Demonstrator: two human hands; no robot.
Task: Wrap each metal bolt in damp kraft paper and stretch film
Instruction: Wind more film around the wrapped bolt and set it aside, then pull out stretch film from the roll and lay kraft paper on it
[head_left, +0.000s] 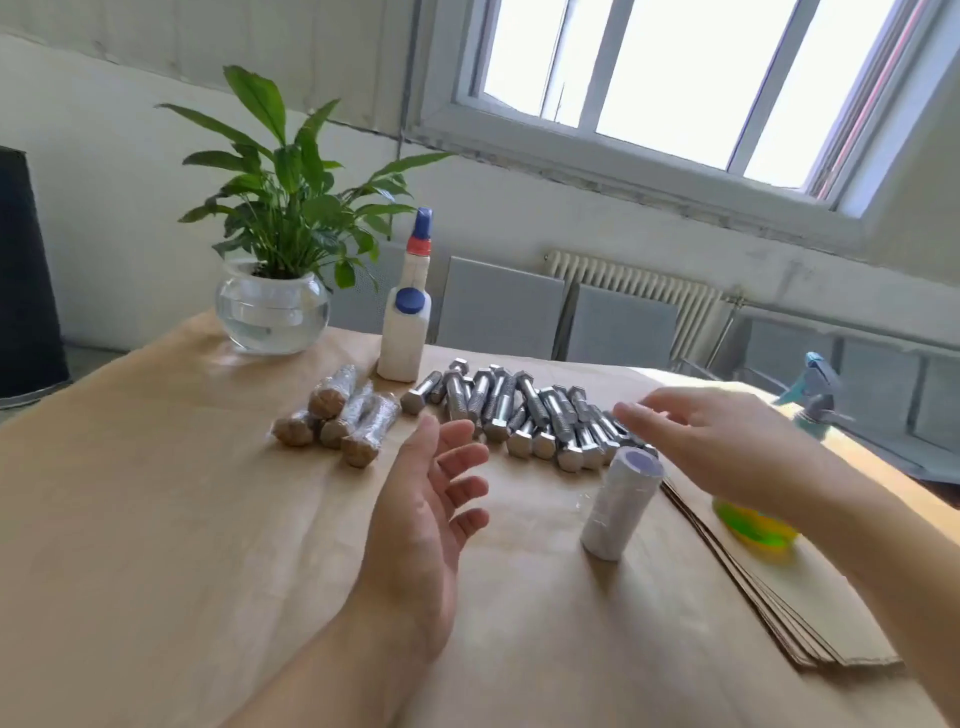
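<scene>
Several bare metal bolts (524, 410) lie in a heap across the middle of the table. To their left sit several wrapped bolts (343, 415), brown paper under shiny film. A roll of stretch film (621, 504) stands upright in front of the heap. A stack of kraft paper sheets (769, 608) lies at the right, partly under my right arm. My left hand (426, 525) hovers open, palm turned inward, holding nothing. Just above the right end of the bolt heap is my right hand (711, 441), fingers spread, empty.
A potted plant in a glass bowl (272, 312) and a white glue bottle (405, 332) stand at the back. A spray bottle (810, 410) with a green-yellow body stands at the right, behind my right arm. Kraft paper covers the table (156, 519).
</scene>
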